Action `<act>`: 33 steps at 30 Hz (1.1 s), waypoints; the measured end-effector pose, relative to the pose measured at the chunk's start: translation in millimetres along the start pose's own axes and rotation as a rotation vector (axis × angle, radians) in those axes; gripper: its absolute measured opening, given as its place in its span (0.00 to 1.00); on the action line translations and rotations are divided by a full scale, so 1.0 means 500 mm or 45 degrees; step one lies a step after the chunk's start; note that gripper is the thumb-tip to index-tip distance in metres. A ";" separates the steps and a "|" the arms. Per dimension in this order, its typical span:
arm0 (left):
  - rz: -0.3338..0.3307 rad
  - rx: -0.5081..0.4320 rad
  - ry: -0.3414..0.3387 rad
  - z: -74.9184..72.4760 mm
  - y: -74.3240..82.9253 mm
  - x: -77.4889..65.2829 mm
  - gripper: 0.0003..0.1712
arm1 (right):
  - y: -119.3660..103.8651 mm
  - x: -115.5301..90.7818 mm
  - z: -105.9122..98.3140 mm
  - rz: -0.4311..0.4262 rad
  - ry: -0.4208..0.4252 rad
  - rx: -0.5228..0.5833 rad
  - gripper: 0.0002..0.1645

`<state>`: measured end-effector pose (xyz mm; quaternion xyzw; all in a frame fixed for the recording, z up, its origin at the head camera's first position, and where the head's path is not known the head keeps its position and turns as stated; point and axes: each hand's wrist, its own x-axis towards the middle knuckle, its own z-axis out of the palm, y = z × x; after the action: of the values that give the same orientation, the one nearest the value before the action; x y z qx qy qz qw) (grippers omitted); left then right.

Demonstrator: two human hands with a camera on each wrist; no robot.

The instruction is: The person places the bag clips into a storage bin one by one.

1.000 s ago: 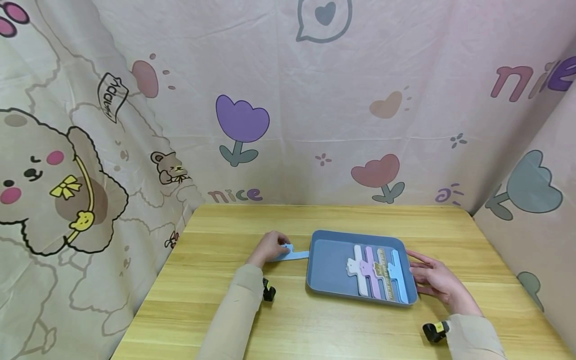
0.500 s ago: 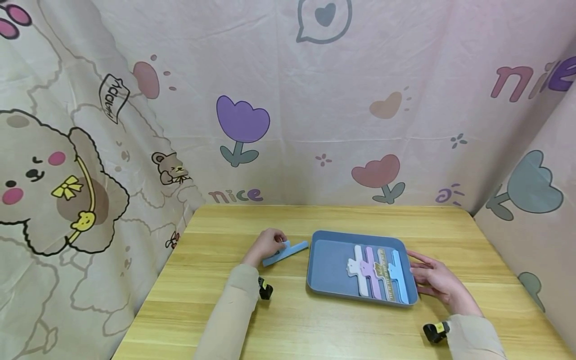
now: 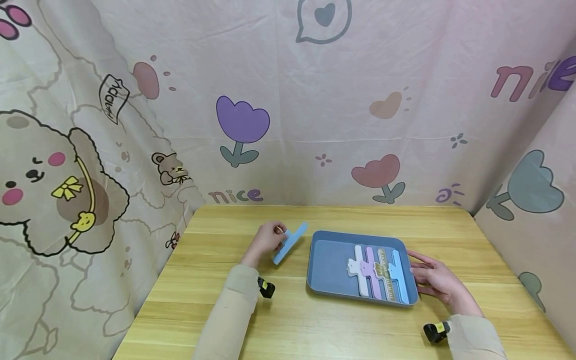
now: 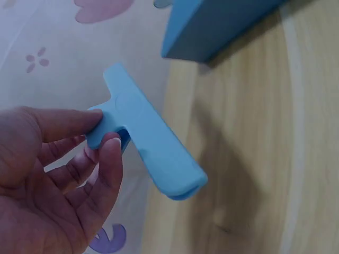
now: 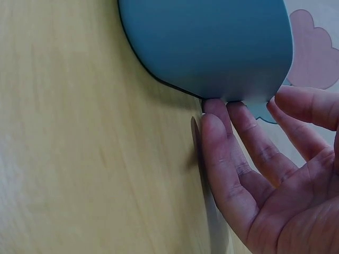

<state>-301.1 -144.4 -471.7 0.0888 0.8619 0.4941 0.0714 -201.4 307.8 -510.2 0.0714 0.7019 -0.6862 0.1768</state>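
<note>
My left hand (image 3: pixel 265 241) pinches a light blue bag clip (image 3: pixel 290 244) by its handle tab, left of the grey-blue tray (image 3: pixel 329 266). In the left wrist view the thumb and fingers meet on the tab, and the long bar of the clip (image 4: pixel 159 140) slants above the wooden table. At the tray's right end is my right hand (image 3: pixel 441 282); its extended fingertips touch the tray's outer wall (image 5: pixel 212 47) in the right wrist view. Inside the tray, side by side, lie a white clip (image 3: pixel 361 282), a lilac clip (image 3: pixel 374 285), a clear gold-patterned clip (image 3: pixel 383 272) and another light blue clip (image 3: pixel 398 275).
The wooden table (image 3: pixel 351 330) carries the tray right of its middle. A printed cloth (image 3: pixel 306 90) hangs behind the table and along both sides. Each wrist wears a small black camera, such as the left one (image 3: pixel 266 288).
My left hand has moved slightly up and away, turning the light blue clip from nearly level beside the tray to a steep slant. The right hand and the tray stay where they were.
</note>
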 end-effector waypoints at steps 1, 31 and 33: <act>-0.005 -0.033 -0.001 0.001 0.006 -0.001 0.05 | 0.000 0.000 0.000 0.000 0.001 -0.001 0.37; -0.163 -0.419 -0.150 0.116 0.121 -0.012 0.12 | 0.000 0.001 -0.003 0.013 -0.002 0.005 0.38; -0.166 -0.423 -0.152 0.128 0.124 -0.012 0.11 | 0.000 0.002 -0.004 0.012 -0.003 0.008 0.39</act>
<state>-276.6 -61.2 -449.9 0.0490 0.7665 0.6179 0.1679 -202.5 309.6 -510.6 0.0745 0.6991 -0.6878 0.1806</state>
